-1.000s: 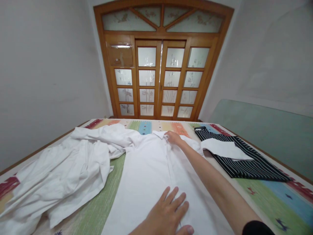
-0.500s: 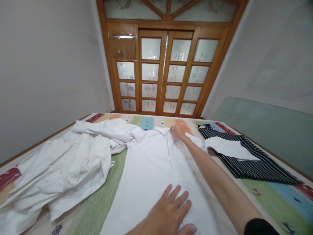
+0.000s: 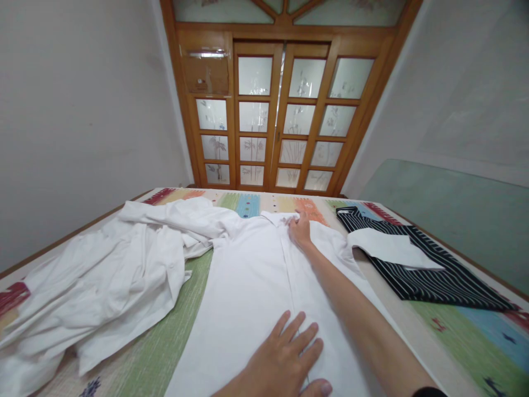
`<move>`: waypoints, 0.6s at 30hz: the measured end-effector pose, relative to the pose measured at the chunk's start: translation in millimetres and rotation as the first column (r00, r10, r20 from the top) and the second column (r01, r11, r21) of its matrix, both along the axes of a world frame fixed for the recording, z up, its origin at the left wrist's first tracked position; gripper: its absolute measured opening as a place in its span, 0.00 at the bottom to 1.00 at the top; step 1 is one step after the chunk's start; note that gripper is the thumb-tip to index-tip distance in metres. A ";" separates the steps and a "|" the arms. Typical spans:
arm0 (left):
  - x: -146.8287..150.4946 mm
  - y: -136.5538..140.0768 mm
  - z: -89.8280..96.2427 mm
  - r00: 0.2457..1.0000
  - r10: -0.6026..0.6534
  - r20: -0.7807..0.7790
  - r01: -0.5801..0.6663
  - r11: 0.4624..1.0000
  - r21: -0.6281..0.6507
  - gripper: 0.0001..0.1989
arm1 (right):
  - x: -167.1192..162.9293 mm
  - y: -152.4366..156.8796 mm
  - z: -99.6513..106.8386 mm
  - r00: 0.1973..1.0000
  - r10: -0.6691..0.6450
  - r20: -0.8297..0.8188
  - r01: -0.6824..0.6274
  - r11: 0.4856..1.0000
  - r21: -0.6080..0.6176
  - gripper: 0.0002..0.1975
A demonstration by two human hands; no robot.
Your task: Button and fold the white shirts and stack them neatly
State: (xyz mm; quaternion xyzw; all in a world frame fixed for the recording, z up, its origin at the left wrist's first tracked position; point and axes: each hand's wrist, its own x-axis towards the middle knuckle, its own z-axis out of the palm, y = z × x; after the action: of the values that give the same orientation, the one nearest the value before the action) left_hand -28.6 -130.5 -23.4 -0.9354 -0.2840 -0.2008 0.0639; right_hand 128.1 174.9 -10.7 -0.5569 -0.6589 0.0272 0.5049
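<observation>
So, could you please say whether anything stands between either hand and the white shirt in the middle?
Nothing visible does: the left hand lies spread on the white shirt, and the right hand is at its collar. The crumpled white cloth at left and the black striped cloth at right lie clear of both hands.

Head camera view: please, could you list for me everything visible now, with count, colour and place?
White shirt: 1, white, spread out in the middle
Crumpled garment: 1, white, at left
Striped garment: 1, black and white, at right
Sleeve-like piece: 1, white, across the striped garment
Patterned cover: 1, multicoloured, under the clothes
Door set: 1, brown with glass panes, at the back
Panel: 1, brown, upper left of the doors
Board: 1, pale green, far right
Walls: 2, greyish, both sides
Black cuff: 1, black, right arm
Left hand: 1, bare, on the shirt front
Right hand: 1, bare, at the collar
</observation>
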 end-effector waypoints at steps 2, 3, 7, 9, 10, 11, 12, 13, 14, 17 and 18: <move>0.0 0.6 2.0 1.000 -0.005 -0.009 0.005 1.000 0.009 0.29 | 0.8 -5.1 2.0 0.996 -0.095 0.002 0.095 0.995 -0.009 0.19; 0.0 1.1 2.9 1.000 -0.007 -0.018 0.007 1.000 0.015 0.29 | 0.6 -8.2 3.4 0.991 -0.129 0.029 0.129 0.991 -0.020 0.19; 0.6 4.0 4.1 0.999 -0.016 -0.050 0.019 0.998 0.060 0.28 | -3.0 -20.2 9.2 0.952 -0.151 0.265 0.173 0.983 -0.061 0.17; 1.2 5.5 3.1 0.998 -0.024 -0.052 0.028 0.996 0.090 0.28 | -5.0 -23.8 11.2 0.922 -0.160 0.353 0.196 0.978 -0.071 0.17; 1.5 6.2 2.4 0.998 -0.027 -0.052 0.032 0.994 0.103 0.28 | -5.6 -24.7 12.0 0.910 -0.170 0.379 0.214 0.974 -0.076 0.16; 1.7 6.6 1.7 0.998 -0.029 -0.053 0.035 0.993 0.113 0.28 | -5.9 -25.1 12.5 0.900 -0.182 0.396 0.231 0.970 -0.080 0.15; 1.8 7.0 1.1 0.998 -0.029 -0.053 0.035 0.992 0.122 0.28 | -5.8 -25.0 12.9 0.892 -0.194 0.407 0.247 0.966 -0.079 0.13; 1.8 7.2 0.6 0.998 -0.028 -0.054 0.035 0.991 0.128 0.28 | -5.3 -24.6 13.1 0.887 -0.204 0.413 0.256 0.964 -0.073 0.11; 1.7 7.3 0.1 0.998 -0.027 -0.054 0.033 0.991 0.131 0.28 | -4.8 -24.1 13.4 0.884 -0.209 0.418 0.258 0.964 -0.063 0.10; 1.0 7.1 -0.4 0.998 -0.027 -0.054 0.034 0.991 0.128 0.28 | -3.5 -22.8 15.1 0.877 -0.189 0.442 0.229 0.973 -0.037 0.10; 0.7 6.9 -0.3 0.998 -0.028 -0.056 0.035 0.992 0.125 0.28 | -3.5 -22.9 16.0 0.872 -0.177 0.457 0.215 0.976 -0.030 0.10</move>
State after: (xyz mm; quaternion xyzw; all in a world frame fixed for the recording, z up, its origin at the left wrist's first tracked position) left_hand -27.9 -123.5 -23.7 -0.9390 -0.2542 -0.1937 0.1272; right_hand 124.6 152.0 5.3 -0.6316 -0.6965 -0.1279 0.3155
